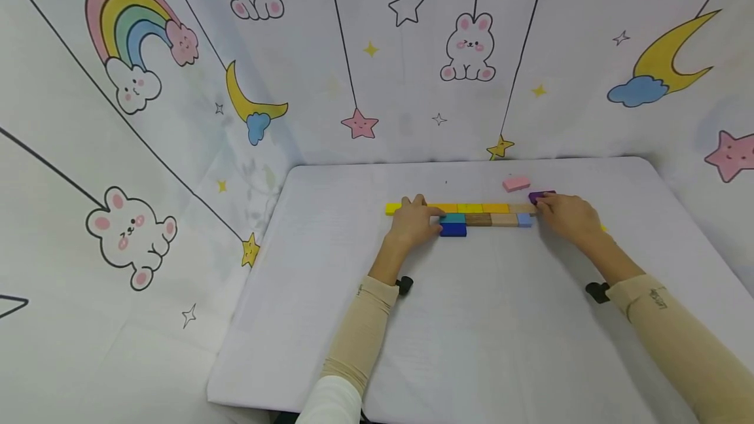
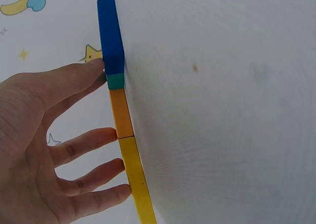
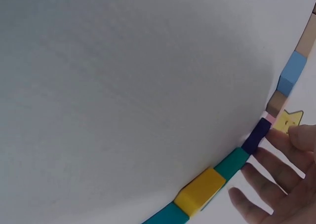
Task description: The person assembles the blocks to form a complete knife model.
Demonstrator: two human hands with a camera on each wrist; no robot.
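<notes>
My left hand (image 1: 412, 222) is at the left end of a row of flat coloured blocks. Its thumb touches the end of a dark blue block (image 2: 110, 36), next to a teal block (image 1: 453, 218). Other fingertips rest along an orange block (image 2: 121, 113) and a yellow block (image 2: 138, 179). Beyond the row's right end, my right hand (image 1: 570, 218) reaches to a purple block (image 3: 256, 135). Its fingertips are right at that block and a teal block (image 3: 232, 165), with the fingers spread and the thumb apart from them.
Brown (image 1: 478, 220), tan (image 1: 504, 220) and light blue (image 1: 524, 220) blocks continue the front row. A pink block (image 1: 516, 183) lies behind it. Near the right hand is a yellow block (image 3: 200, 189). The white table (image 1: 471, 332) meets a cartoon-printed backdrop (image 1: 412, 84).
</notes>
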